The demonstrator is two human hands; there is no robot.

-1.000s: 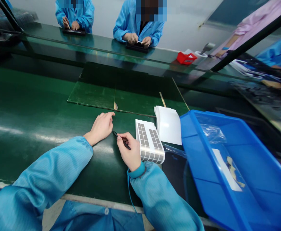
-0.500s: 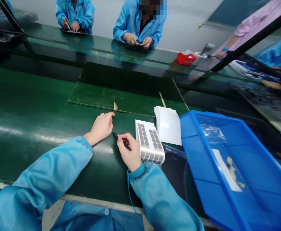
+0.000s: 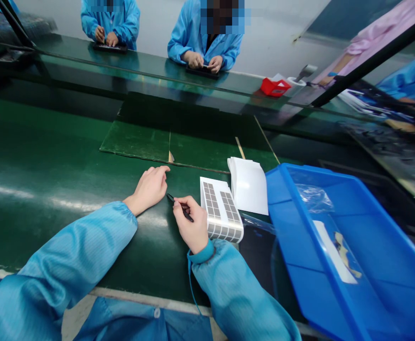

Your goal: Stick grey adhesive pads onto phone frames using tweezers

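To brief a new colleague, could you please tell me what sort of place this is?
Probably an electronics assembly workshop: people in blue antistatic smocks work at green-matted benches, and the right hand holds fine black tweezers beside a sheet of small grey patches.

No readable text (the grey-patterned sheet (image 3: 221, 210) included).

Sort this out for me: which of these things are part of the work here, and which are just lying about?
Seemingly in use:
left hand, resting beside the work
right hand
slim black tool, in the right hand
grey-squared sheet

Seemingly lying about:
curled white sheet
blue plastic bin
green mat
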